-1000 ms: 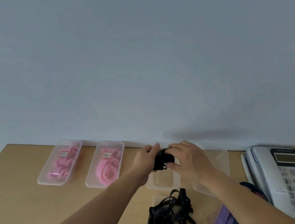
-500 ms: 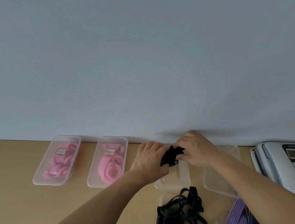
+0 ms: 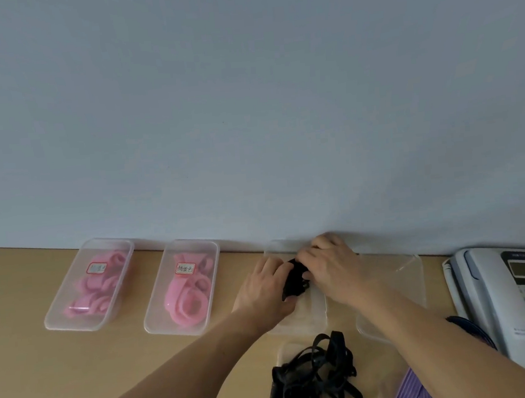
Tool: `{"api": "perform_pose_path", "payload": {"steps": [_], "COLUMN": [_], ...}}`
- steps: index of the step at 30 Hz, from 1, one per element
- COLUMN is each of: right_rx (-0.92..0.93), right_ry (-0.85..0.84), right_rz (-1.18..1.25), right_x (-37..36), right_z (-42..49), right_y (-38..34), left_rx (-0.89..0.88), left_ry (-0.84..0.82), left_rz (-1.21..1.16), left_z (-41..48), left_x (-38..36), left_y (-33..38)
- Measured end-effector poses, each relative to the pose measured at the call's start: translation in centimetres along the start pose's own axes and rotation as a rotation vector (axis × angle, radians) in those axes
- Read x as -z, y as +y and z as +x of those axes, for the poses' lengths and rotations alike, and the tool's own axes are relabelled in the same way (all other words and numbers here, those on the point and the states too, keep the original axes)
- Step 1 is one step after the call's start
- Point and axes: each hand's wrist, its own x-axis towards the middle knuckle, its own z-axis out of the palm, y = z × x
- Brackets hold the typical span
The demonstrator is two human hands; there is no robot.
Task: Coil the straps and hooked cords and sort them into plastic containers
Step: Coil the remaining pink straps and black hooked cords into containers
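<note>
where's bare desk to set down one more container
Free: desk left of the left pink container, and the wide near stretch before it and the right pink container. Crowded past the left hand: right hand, black coil, clear containers, strap tangle, phone.

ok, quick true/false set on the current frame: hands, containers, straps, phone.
1. The left hand and right hand hold a coiled black strap over a clear container. True.
2. The far-left labelled container holds blue items. False: they are pink.
3. A tangle of black straps lies nearer the person. True.
4. The telephone sits at the table's left end. False: it is at the right end.
</note>
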Motion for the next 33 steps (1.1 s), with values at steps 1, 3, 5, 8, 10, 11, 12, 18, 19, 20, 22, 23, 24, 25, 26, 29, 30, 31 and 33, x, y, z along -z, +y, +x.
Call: {"api": "perform_pose_path", "payload": {"steps": [1, 3, 5, 8, 10, 11, 12, 18, 19, 20, 22, 23, 24, 25, 26, 29, 30, 31, 33], "right_rx": [-0.028, -0.1, -0.11, -0.102, -0.113, -0.12, -0.13, -0.122, -0.104, -0.093, -0.098, -0.112, -0.127, -0.14, -0.148, -0.151, -0.149, -0.151, -0.164], "right_ry": [0.019, 0.057, 0.083, 0.118, 0.129, 0.116, 0.103, 0.062, 0.042, 0.032, 0.03, 0.038, 0.051, 0.06, 0.063, 0.055, 0.058, 0.063, 0.082], "right_rz": [-0.029, -0.053, -0.081, -0.071, -0.047, -0.04, -0.034, 0.017, -0.001, -0.02, -0.05, -0.052, -0.048, -0.041, -0.029, 0.001, 0.007, 0.016, 0.057], "right_x": [0.1, 0.2, 0.1, -0.2, -0.2, -0.2, -0.3, -0.8, -0.8, -0.7, -0.3, -0.2, -0.1, 0.0, 0.0, 0.1, 0.2, 0.3, 0.7], "right_z": [-0.1, -0.1, 0.0, -0.1, -0.3, -0.5, -0.6, -1.2, -1.1, -1.1, -1.1, -1.3, -1.4, -1.6, -1.8, -2.3, -2.5, -2.7, -3.1], "right_y": [-0.3, -0.8, -1.1, -1.2, -1.2, -1.3, -1.5, -1.7, -1.7, -1.8, -2.1, -2.3, -2.5, -2.7, -2.7, -2.5, -2.4, -2.3, -2.3], "left_rx": [-0.005, -0.03, -0.036, -0.019, -0.002, 0.0, 0.0, 0.063, 0.08, 0.089, 0.101, 0.109, 0.116, 0.121, 0.125, 0.136, 0.141, 0.147, 0.154], "left_ry": [0.003, 0.047, 0.116, 0.155, 0.169, 0.181, 0.198, 0.089, 0.06, 0.043, 0.024, 0.016, 0.013, 0.015, 0.02, 0.018, 0.015, 0.013, 0.013], "left_rz": [0.029, 0.141, 0.219, 0.242, 0.224, 0.212, 0.197, 0.231, 0.232, 0.24, 0.256, 0.258, 0.259, 0.261, 0.26, 0.256, 0.256, 0.254, 0.248], "left_z": [0.0, -0.1, 0.0, 0.0, -0.1, -0.1, -0.2, 0.0, 0.0, 0.0, -0.1, -0.2, -0.2, -0.2, -0.3, 0.0, -0.1, -0.2, -0.5], "left_x": [0.0, 0.2, 0.3, 0.2, 0.0, 0.0, 0.0, 0.1, 0.0, -0.1, -0.1, -0.1, 0.1, 0.2, 0.3, 0.9, 1.1, 1.3, 1.8], "left_y": [0.1, 0.3, 0.6, 0.9, 1.0, 1.1, 1.1, 1.0, 1.2, 1.3, 1.6, 1.6, 1.6, 1.5, 1.5, 1.6, 1.7, 1.8, 2.1]}}
